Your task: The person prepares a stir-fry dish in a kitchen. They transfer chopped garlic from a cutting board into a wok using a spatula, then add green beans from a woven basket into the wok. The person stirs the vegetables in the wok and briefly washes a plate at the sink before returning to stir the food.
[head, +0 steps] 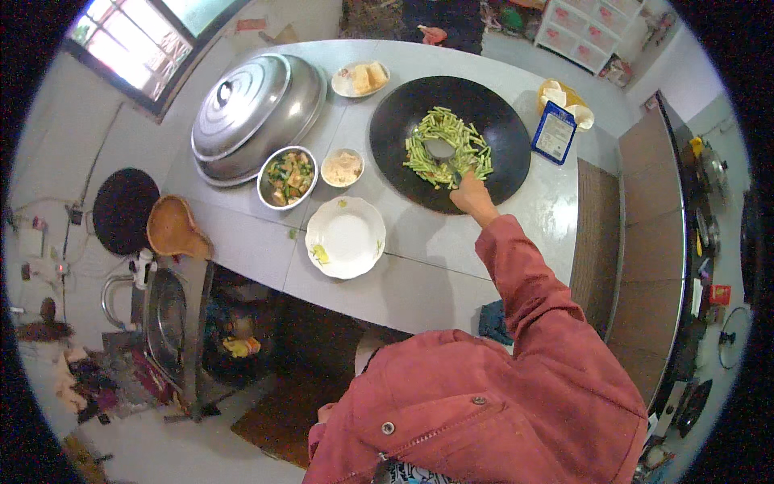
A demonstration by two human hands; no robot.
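A black wok (pixel 393 133) on the tiled table holds cut green stalk vegetables (pixel 444 121). Over the wok's near side, my right hand (pixel 471 192) is closed on the handle of a utensil whose metal head (pixel 439 149) lies among the vegetables; its exact kind is hard to tell. Down at my side, my left hand (pixel 325 412) shows only in a small part beside the red jacket, so its fingers cannot be made out. An empty white scalloped plate (pixel 346 238) lies left of the wok, near the table's front edge.
Left of the wok stand a bowl of mixed food (pixel 288 178), a small bowl of pale food (pixel 343 168), a plate with yellow pieces (pixel 361 79) and a large metal lid (pixel 254 115). A blue-rimmed package (pixel 554 133) and a yellow basket (pixel 565 97) are at the right.
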